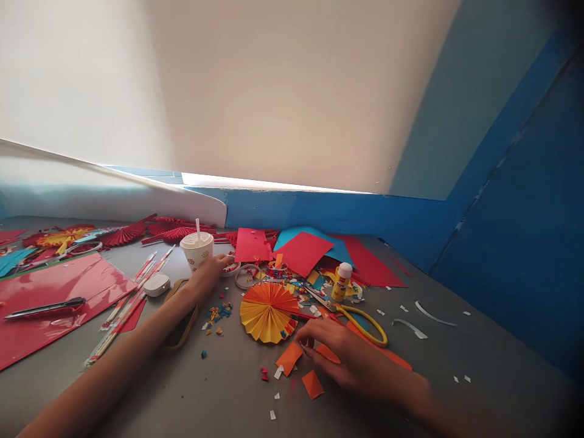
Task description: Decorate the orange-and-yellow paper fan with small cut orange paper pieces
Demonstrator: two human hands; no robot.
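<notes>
My left hand (210,272) reaches forward beside a white paper cup (198,249) with a straw. Its fingers stretch out at the rim of a white tape roll (232,269) with red scraps inside; I cannot tell whether they grip it. Closed in a pinch, my right hand (335,353) is low over the table, its fingertips at the corner of an orange paper piece (290,357). What lies between those fingertips is too small to make out. A pleated orange and yellow paper rosette (269,312) lies between my hands, and a second orange piece (312,385) is nearer me.
Yellow-handled scissors (365,325) and an upright glue stick (342,281) are beyond my right hand. A phone (182,322) lies under my left forearm, near a white case (156,285). A utility knife (45,308) rests on red sheets (59,304). Paper scraps are scattered about.
</notes>
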